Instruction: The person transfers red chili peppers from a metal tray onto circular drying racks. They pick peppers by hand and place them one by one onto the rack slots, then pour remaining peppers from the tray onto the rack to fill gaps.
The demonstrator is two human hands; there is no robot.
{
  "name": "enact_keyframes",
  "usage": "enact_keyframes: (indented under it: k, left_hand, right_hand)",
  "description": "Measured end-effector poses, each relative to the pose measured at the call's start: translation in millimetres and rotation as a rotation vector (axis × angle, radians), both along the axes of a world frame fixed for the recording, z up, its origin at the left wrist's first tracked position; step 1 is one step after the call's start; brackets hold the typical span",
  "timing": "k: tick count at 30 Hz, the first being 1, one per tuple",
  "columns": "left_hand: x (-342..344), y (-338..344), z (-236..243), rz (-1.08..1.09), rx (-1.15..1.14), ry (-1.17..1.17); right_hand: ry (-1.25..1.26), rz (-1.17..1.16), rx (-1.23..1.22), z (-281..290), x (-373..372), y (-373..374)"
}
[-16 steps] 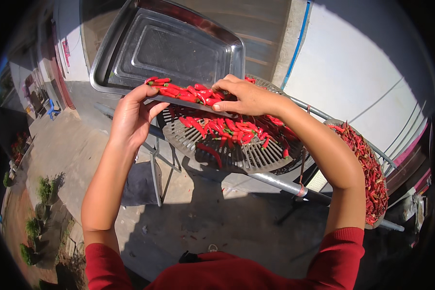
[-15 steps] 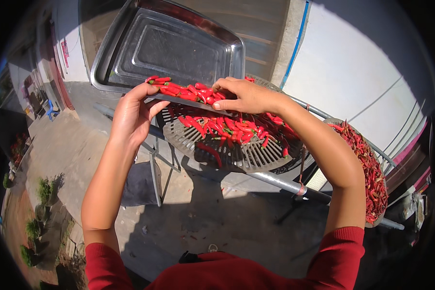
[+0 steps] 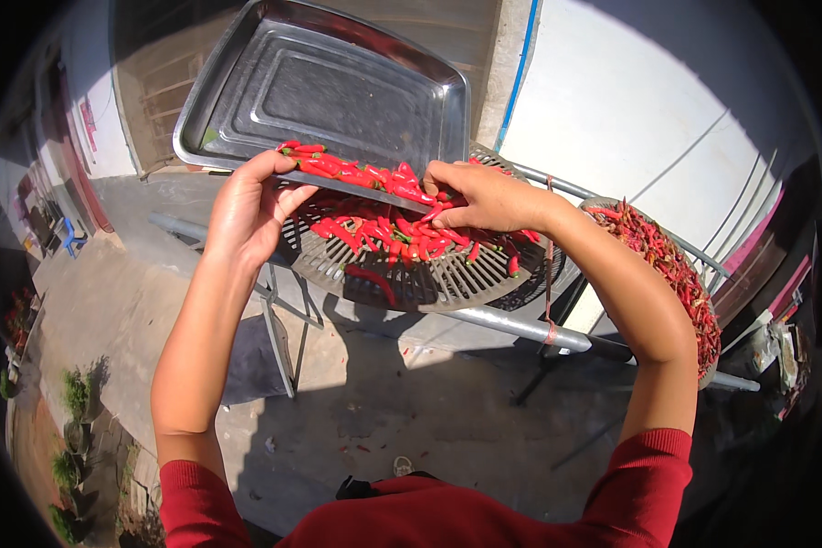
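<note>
A steel tray (image 3: 341, 96) is tilted toward me, and fresh red chillies (image 3: 361, 176) lie heaped along its near edge. My left hand (image 3: 245, 208) grips that edge at its left end, thumb over the rim. At the right end of the rim, my right hand (image 3: 495, 197) curls its fingers and thumb round some red chillies. Below the tray is a round slatted basket (image 3: 455, 293), with more red chillies scattered on its slats. The far part of the basket is hidden behind the tray and my right hand.
Metal poles (image 3: 511, 329) support the basket. On the right, a second round basket holds dark red, shrivelled chillies (image 3: 667, 265). A white wall (image 3: 630, 100) stands beyond. A dark panel (image 3: 249, 361) is under the poles, and potted plants (image 3: 68, 466) line the lower left.
My right hand has shifted slightly right at the tray's near rim, with chillies now showing between thumb and fingers. The left hand keeps its hold. The view has turned a little.
</note>
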State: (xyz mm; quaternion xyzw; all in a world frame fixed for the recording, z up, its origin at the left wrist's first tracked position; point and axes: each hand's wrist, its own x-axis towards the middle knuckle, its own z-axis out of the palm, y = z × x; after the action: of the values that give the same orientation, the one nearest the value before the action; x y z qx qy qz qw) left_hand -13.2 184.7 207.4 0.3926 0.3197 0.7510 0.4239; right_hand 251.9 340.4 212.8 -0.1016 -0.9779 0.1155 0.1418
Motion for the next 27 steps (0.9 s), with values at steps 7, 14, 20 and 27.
enact_keyframes:
  k: [7,14,20,27]
  left_hand:
    - [1,5,5,0.019,0.007,0.032]
    - [-12,-4,4,0.083,0.064,-0.012]
    - [-16,-20,0,0.148,0.081,-0.054]
    - [-17,-41,-8,0.178,0.091,-0.092]
  right_hand:
    - [0.097,0.015,-0.041,-20,19,-6]
    - [0.119,0.012,0.068,-36,14,-12]
    - [0.041,0.015,0.135,-32,-3,-24]
    - [0.161,0.149,0.086,-25,-19,-62]
